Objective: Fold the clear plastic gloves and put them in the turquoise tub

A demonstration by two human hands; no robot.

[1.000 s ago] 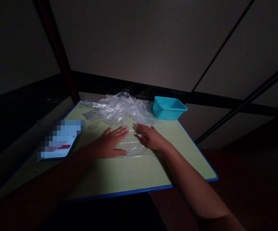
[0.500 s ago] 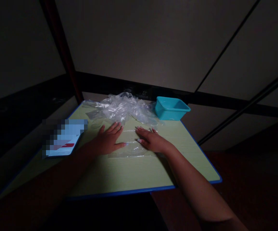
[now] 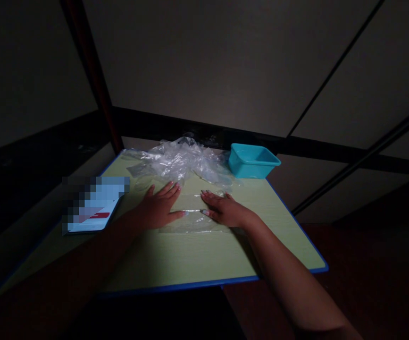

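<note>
A clear plastic bag (image 3: 193,222) lies flat on the pale green table, with shiny crease lines running across it. My left hand (image 3: 158,207) rests palm down over its left side, fingers spread and thumb pointing right. On the right side of the bag, my right hand (image 3: 224,209) lies palm down with its fingers stretched to the left. The two thumbs point toward each other with a strip of plastic between them. Behind my hands sits a loose heap of crumpled clear plastic bags (image 3: 186,160).
A turquoise plastic basket (image 3: 250,170) stands at the back right of the table (image 3: 190,264), which has a blue edge. At the left lies a device with a lit, partly blurred screen (image 3: 100,219). Wall panels rise behind the table.
The fingers of my right hand have shifted slightly, its thumb a little lower on the plastic. My left hand stays in nearly the same place.
</note>
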